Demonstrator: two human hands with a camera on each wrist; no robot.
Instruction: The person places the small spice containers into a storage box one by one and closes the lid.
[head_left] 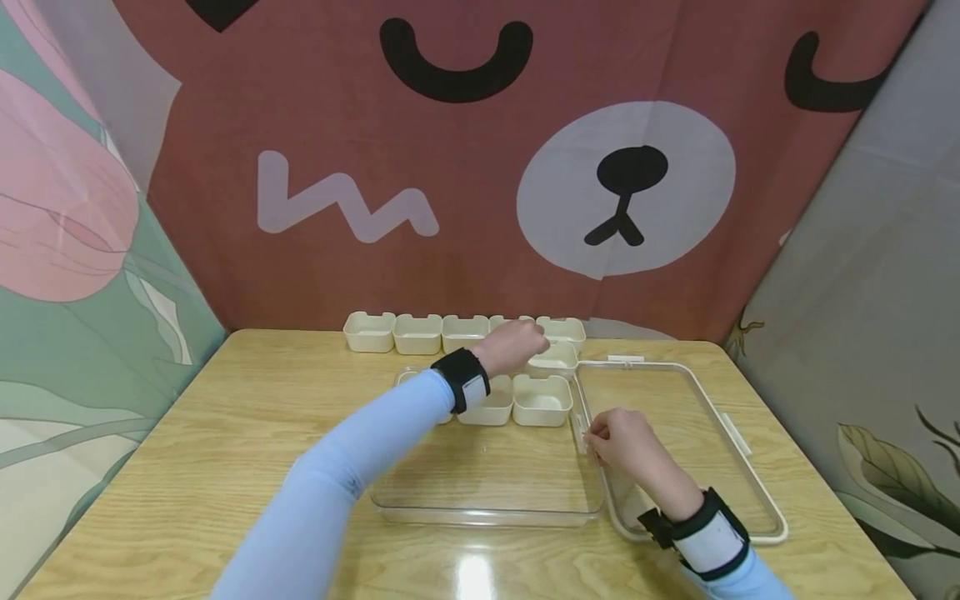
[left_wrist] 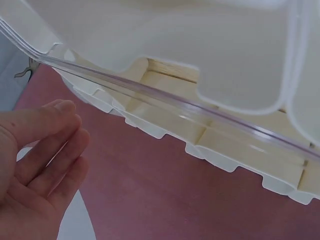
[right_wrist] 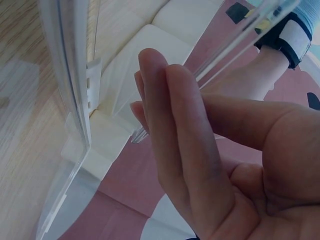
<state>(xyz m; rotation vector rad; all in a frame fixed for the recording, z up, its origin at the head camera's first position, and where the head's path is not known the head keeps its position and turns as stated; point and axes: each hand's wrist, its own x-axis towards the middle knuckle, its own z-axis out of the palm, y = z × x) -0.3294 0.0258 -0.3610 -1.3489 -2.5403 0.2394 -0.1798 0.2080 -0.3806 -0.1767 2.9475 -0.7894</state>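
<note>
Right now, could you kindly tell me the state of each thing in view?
Clear box: uncovered, bins toward its back.
Lid: off, lying right of the box.
Front bins: upright, open-topped, inside the box.
Back-row bins: upright, open-topped, lined up behind the box.
Left grip: near the back-row bins, nothing visibly held.
Right grip: near the box's right edge, nothing visibly held.

Cream cups (head_left: 542,403), pale-blue sleeves (head_left: 318,496)
</note>
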